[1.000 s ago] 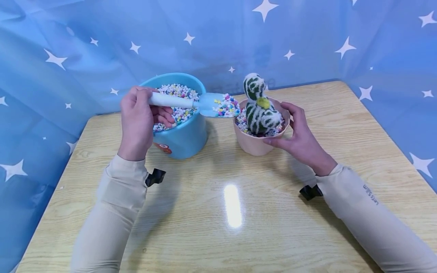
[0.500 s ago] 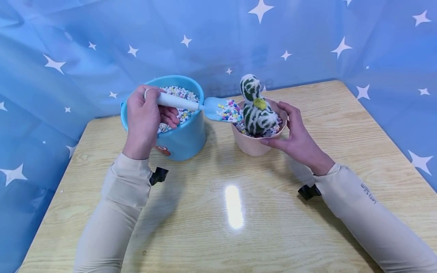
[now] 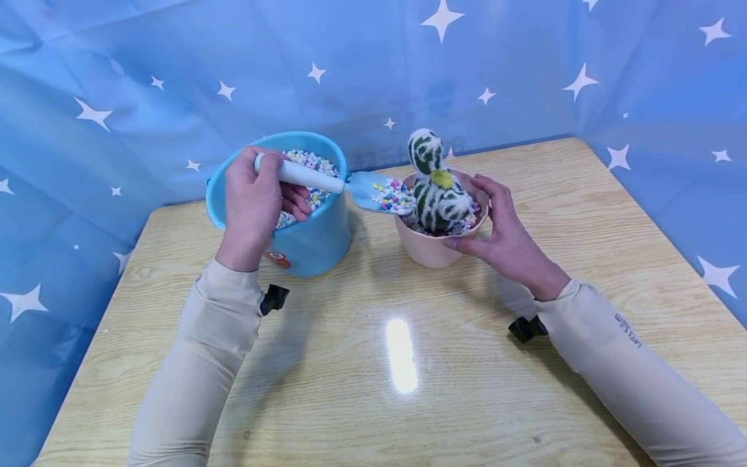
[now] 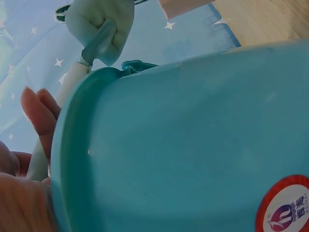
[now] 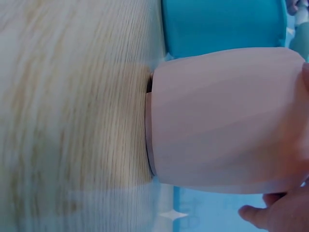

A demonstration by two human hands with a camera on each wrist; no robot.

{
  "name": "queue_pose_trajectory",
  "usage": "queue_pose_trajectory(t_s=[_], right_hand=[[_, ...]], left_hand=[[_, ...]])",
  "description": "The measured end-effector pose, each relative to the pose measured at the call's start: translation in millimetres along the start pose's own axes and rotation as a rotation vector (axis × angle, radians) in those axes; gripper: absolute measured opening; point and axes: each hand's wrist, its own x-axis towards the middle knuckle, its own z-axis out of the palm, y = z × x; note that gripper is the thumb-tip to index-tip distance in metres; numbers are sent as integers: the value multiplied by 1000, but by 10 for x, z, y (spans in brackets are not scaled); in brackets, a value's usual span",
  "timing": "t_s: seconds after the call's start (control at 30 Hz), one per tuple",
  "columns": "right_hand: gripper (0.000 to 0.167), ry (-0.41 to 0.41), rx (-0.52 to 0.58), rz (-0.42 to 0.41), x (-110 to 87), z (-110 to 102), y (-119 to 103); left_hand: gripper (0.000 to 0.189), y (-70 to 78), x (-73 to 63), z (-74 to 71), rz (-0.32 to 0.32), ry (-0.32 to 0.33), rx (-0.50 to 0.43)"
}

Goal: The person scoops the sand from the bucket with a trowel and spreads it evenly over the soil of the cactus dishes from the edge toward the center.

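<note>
My left hand point(image 3: 253, 201) grips the white handle of a small light-blue shovel point(image 3: 309, 176) in front of the blue bucket. Multicoloured pellets point(image 3: 392, 194) lie on the blade, whose tip slopes down over the left rim of a pink flowerpot point(image 3: 428, 250). Inside the pot a green-and-white fuzzy toy cactus point(image 3: 434, 204) with a yellow flower stands among more pellets. My right hand point(image 3: 508, 237) holds the pot's right rim, thumb at the front and fingers behind. In the right wrist view, the pot's base point(image 5: 150, 130) is at the tabletop.
The blue bucket point(image 3: 315, 243) of pellets stands at the back left, close beside the pot. A wooden table point(image 3: 350, 363) lies under both. Blue cloth with white stars point(image 3: 350, 52) hangs along the back and sides.
My left hand has moved right and slightly down, bringing the shovel's blade further over the pot with its tip lower. My right hand keeps its hold on the pot.
</note>
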Motion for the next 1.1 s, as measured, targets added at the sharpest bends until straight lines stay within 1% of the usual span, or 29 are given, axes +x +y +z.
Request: queue_pose_trajectory(t_s=[0.2, 0.43, 0.57, 0.67, 0.77, 0.87, 0.97, 1.1], right_hand=[[102, -5, -15, 3, -2, -4, -15], [99, -63, 3, 16, -12, -64, -67], [98, -39, -8, 42, -7, -65, -79], [97, -18, -18, 33, -4, -55, -73], [96, -38, -2, 2, -5, -63, -65], [95, -61, 20, -4, -11, -76, -60], [94, -53, 19, 14, -14, -73, -63], [94, -25, -14, 22, -11, -60, -66]], left_hand=[[19, 0, -1, 4, 5, -11, 38], [20, 5, -5, 15, 17, -29, 70], [19, 35, -6, 26, 13, -36, 66], [19, 52, -9, 31, 11, -40, 64], [19, 61, -13, 35, 12, -44, 66], [18, 70, -12, 43, 11, -50, 66], [18, 81, -9, 48, 11, -56, 61], [18, 92, -11, 48, 6, -56, 55]])
